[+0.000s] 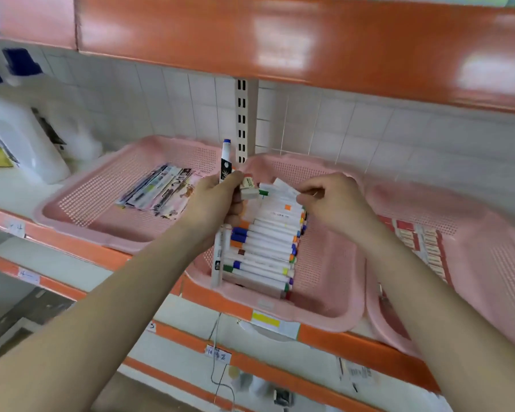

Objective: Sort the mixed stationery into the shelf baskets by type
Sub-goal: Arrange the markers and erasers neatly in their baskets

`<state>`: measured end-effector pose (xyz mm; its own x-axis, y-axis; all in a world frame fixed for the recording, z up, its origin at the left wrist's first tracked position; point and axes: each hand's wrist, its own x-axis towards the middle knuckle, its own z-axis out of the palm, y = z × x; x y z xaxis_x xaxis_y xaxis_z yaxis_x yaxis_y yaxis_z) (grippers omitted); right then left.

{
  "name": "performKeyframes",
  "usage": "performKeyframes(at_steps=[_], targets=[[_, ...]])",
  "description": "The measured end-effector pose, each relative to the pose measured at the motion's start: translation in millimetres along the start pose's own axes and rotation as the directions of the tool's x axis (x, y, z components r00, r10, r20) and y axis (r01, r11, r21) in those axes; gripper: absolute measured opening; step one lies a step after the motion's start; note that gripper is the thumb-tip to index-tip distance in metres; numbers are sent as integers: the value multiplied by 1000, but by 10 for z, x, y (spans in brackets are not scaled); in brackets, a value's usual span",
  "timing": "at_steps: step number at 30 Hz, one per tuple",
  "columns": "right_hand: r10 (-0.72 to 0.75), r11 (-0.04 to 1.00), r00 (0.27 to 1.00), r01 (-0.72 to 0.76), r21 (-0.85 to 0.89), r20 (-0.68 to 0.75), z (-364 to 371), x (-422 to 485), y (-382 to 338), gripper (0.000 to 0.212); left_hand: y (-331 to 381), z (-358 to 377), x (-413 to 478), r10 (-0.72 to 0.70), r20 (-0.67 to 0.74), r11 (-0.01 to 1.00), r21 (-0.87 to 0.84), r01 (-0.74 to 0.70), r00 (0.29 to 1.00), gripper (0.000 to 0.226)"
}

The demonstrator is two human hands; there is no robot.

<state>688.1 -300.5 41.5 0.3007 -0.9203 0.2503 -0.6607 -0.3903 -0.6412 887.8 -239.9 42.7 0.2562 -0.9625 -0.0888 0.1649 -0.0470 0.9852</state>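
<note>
One wide-angle camera, worn on the head, looks forward and down along both forearms, so the left hand (217, 200) and right hand (330, 200) sit near the centre of the frame. It faces the white tiled wall (339, 129) nearly square on, close above the middle pink basket (324, 318) on the orange-edged shelf (220, 304). The upper shelf (280, 40) bows across the top; lower shelf edges (57, 281) show at bottom left.

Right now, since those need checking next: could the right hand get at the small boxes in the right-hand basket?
Probably yes. The right hand is beside the open-topped right basket, and nothing covers the boxes. But it pinches a white slip, which it would have to release first.
</note>
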Motion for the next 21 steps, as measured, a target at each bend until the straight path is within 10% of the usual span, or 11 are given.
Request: performKeyframes(at_steps=[10, 21], targets=[[182, 872, 980, -122, -474, 81, 514, 769, 56, 30, -12, -317, 821, -143, 212, 987, -45, 156, 967, 32], [202, 902, 979, -197, -385, -28, 869, 921, 197, 19, -32, -512, 1148, -220, 326, 973, 5, 231, 919, 16]])
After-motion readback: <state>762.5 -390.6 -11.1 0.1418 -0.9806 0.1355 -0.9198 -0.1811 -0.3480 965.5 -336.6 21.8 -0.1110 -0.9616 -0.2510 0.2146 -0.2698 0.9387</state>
